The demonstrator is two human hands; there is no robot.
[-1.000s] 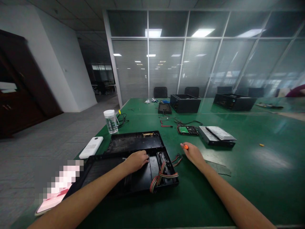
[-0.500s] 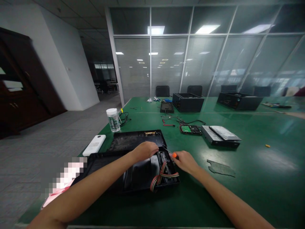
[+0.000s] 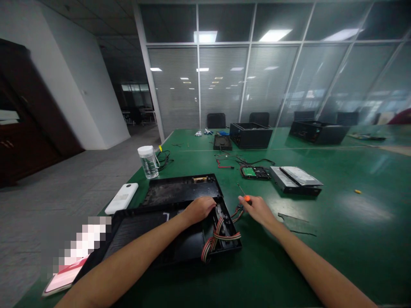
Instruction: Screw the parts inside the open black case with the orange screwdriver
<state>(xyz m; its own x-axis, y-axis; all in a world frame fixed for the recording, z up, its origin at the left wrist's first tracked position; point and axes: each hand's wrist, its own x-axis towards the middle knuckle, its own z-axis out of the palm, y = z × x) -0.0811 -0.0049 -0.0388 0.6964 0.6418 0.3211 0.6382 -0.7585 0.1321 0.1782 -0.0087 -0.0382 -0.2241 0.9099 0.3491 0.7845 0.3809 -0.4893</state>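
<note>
My right hand (image 3: 257, 209) is closed around a screwdriver (image 3: 247, 199) with an orange and black handle. Its thin shaft points up and left, apart from the black casing (image 3: 189, 246). My left hand (image 3: 202, 208) reaches over that open casing, fingers pinched at its far right corner; what lies between the fingertips is hidden. Along the casing's right side, below those fingers, runs a narrow section of small parts. A striped ribbon of wires (image 3: 221, 235) loops over this section. Behind the casing lies a second shallow black panel (image 3: 183, 190).
Left of the casing are a white power bank-like device (image 3: 122, 199), a clear bottle (image 3: 148, 162) and a partly pixelated phone-like object (image 3: 66, 276). A circuit board (image 3: 255, 172), a drive-like box (image 3: 295, 182) and a dark flat piece (image 3: 297, 224) lie rightward. Black computer cases (image 3: 250, 136) stand farther back.
My right hand has drawn back to the right, taking the screwdriver's tip away from the casing's corner. My left hand stays at that corner. The view has shifted slightly.
</note>
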